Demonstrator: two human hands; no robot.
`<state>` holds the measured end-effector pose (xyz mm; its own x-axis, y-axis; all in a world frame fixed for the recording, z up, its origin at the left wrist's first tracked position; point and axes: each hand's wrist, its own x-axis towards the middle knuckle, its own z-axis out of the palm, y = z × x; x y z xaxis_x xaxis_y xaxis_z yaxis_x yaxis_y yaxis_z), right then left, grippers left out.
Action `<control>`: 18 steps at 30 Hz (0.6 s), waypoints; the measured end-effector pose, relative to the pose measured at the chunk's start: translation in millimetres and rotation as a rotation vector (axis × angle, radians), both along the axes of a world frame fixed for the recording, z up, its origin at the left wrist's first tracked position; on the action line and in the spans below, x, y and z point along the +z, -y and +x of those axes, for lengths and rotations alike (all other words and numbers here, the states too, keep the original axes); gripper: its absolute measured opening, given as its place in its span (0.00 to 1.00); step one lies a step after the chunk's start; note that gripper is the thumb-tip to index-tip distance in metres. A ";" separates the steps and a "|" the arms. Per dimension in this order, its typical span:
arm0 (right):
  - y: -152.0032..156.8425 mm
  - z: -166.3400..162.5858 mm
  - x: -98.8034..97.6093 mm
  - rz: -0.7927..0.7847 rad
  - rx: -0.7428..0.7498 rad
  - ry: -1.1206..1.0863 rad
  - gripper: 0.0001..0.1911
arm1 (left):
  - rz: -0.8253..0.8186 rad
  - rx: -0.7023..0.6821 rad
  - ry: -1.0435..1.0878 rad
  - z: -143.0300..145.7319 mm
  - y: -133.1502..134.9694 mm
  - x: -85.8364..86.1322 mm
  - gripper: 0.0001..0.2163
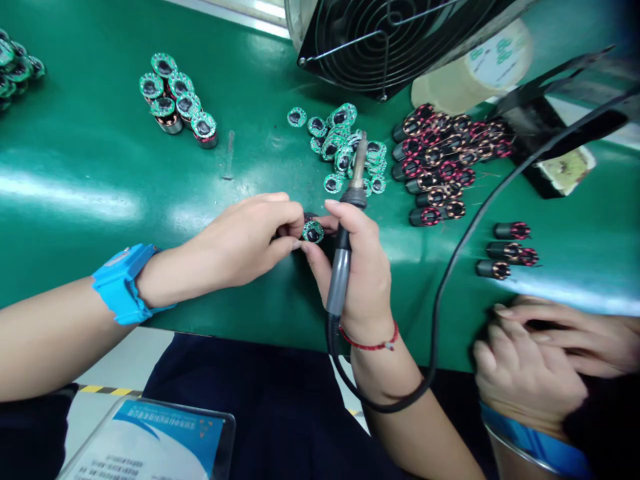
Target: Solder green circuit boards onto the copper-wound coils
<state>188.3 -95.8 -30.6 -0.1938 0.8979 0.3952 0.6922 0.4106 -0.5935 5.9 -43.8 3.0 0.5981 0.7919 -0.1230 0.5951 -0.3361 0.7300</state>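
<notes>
My left hand (255,233) is closed, its thumb and fingers pinching a small round green circuit board (313,232) that appears to sit on a dark motor part, mostly hidden by fingers. In my right hand (363,273) is a soldering iron (341,280), its handle lying across the palm and its tip pointing away from me, over the loose boards. Thumb and fingertips of the right hand also touch the small board from the other side. Beyond my hands lies a loose pile of round green boards (333,183).
Copper-wound motor cores (425,217) stand grouped at right, with several apart nearer a co-worker's clasped hands (530,367). Board-topped cores (204,125) stand at left. A black fan (385,40) is behind. The iron's cable (440,293) loops right, near a sponge (570,170).
</notes>
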 end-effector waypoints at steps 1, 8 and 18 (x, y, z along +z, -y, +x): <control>0.3 0.1 -0.5 0.011 0.006 -0.011 0.27 | 0.008 0.019 0.040 0.4 -0.2 -0.8 0.06; 3.8 3.7 1.6 0.040 0.021 0.014 0.29 | -0.004 0.105 0.248 2.3 0.3 -4.8 0.08; 2.8 4.3 -0.2 0.079 0.033 0.014 0.30 | 0.016 0.111 0.263 1.5 0.0 -5.5 0.08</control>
<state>192.6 -98.7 -30.8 -0.2291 0.8572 0.4612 0.6855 0.4785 -0.5487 7.4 -43.8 -2.5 0.5174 0.8549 0.0382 0.4200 -0.2926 0.8591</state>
